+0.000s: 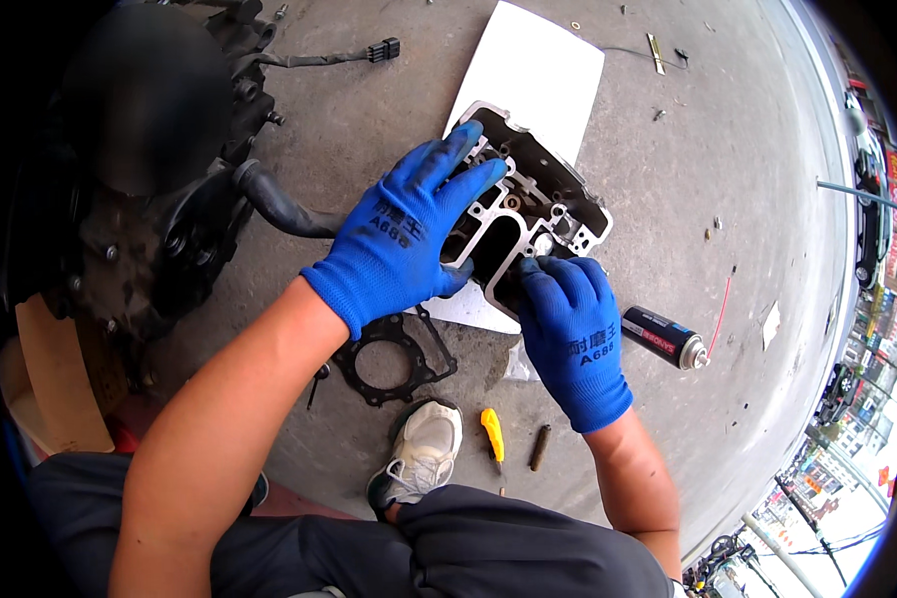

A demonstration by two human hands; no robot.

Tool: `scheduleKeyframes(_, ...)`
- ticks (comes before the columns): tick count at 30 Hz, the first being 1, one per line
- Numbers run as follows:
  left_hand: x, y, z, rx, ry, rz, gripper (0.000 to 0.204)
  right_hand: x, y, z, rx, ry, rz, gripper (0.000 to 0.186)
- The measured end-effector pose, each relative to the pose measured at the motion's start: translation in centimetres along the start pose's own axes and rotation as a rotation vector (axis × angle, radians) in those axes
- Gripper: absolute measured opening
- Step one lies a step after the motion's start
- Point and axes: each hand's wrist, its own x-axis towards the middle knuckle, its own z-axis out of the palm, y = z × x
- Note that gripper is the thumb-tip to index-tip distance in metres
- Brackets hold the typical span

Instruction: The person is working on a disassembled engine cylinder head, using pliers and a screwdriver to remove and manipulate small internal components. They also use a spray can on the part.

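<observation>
A metal engine cylinder head (513,211) is tilted above a white sheet (528,70), its open cavity with bores and bosses facing up. My left hand (409,214), in a blue knit glove with darkened fingertips, clasps its left side, fingers over the far rim and thumb at the near edge. At the near right corner my right hand (573,329), gloved alike, has its fingers curled against the head's wall. Those fingertips dip partly out of sight, so anything small between them is hidden. A dark flat gasket (409,356) lies on the floor below my left wrist.
A black engine block (159,239) with a hose (274,199) stands at the left. A spray can (665,337) lies right of my right hand, near a red straw (723,311). A yellow-handled tool (491,435) and a brown rod (540,448) lie by my shoe (424,448).
</observation>
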Motion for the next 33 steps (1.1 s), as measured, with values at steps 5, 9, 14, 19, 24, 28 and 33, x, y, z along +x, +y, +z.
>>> scheduleKeyframes(5, 0.1, 0.1, -0.2, 0.026, -0.007, 0.013, 0.1, -0.2, 0.0, 0.0, -0.021, 0.041, 0.032, 0.037)
scheduleKeyframes(9, -0.1, 0.0, -0.1, 0.006, 0.003, -0.009, 0.098, -0.6, -0.5, 0.5, 0.087, 0.134, 0.254, 0.038)
scheduleKeyframes(14, 0.1, 0.2, -0.3, -0.002, 0.007, 0.016, 0.097, 0.0, 0.8, 0.0, 0.06, 0.002, 0.157, 0.034)
scheduleKeyframes(19, 0.0, 0.2, -0.1, 0.007, -0.002, 0.0, 0.097, 0.2, 0.8, 0.1, 0.078, -0.016, 0.132, 0.027)
scheduleKeyframes(24, 0.0, 0.2, -0.4, 0.014, -0.026, -0.003, 0.101, 0.6, 1.2, -0.2, 0.097, -0.063, 0.124, 0.025)
scheduleKeyframes(28, 0.0, 0.2, -0.1, -0.01, -0.01, -0.005, 0.101, 0.8, 1.5, -0.3, 0.104, -0.082, 0.106, 0.025)
scheduleKeyframes(33, -0.1, 0.0, 0.0, -0.029, -0.011, -0.024, 0.1, 1.2, 1.7, -0.5, 0.166, -0.115, 0.116, 0.027)
